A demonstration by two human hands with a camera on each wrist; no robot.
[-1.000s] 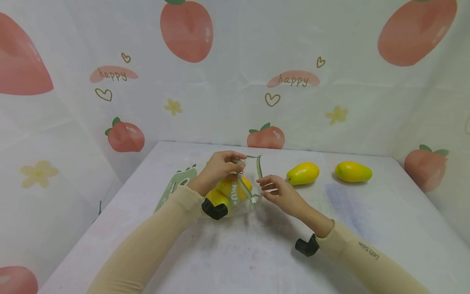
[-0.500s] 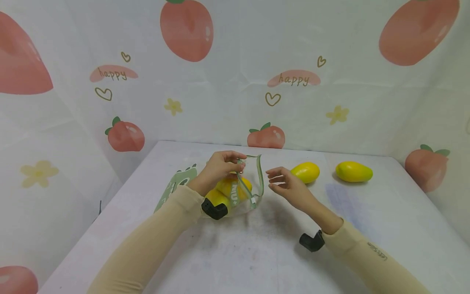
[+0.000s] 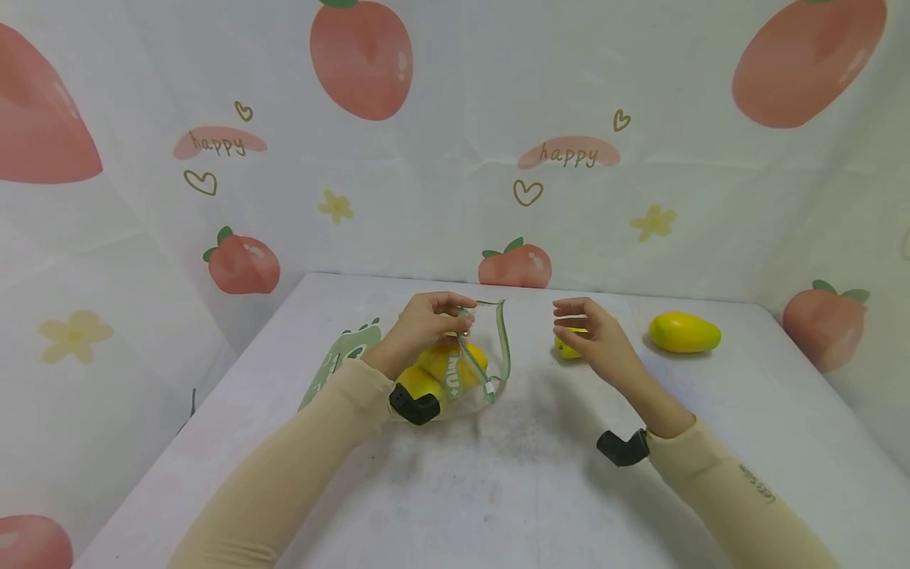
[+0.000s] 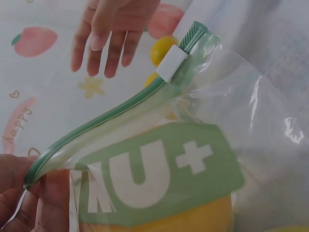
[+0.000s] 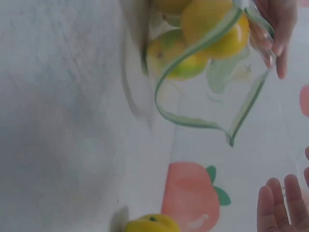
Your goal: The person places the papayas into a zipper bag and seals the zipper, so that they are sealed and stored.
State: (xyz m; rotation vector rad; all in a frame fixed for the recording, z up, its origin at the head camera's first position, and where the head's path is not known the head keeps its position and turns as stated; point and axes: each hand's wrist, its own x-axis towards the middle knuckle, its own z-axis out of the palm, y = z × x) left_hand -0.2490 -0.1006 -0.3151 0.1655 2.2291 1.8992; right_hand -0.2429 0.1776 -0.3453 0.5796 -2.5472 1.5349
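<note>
My left hand (image 3: 419,328) pinches the rim of a clear zip bag (image 4: 159,169) with a green zip edge. A white slider (image 4: 172,63) sits near one end of that edge. The bag's mouth gapes towards the right, and several yellow mango-like fruits (image 5: 215,29) lie inside. My right hand (image 3: 600,344) is in the air with relaxed, nearly straight fingers and holds nothing. Behind it in the head view, a loose yellow mango-like fruit (image 3: 567,348) is partly hidden; touching cannot be made out. Another such fruit (image 3: 684,333) lies farther right.
A green foot-shaped print (image 3: 340,359) shows left of my left hand. The white table (image 3: 498,490) meets a fruit-printed cloth backdrop (image 3: 455,213) at its back edge. Black wrist cameras (image 3: 623,448) stick out below both wrists.
My right hand has let go of the bag's rim and moved right and away to the nearer loose fruit, now partly covering it. My left hand and the bag have hardly moved.
</note>
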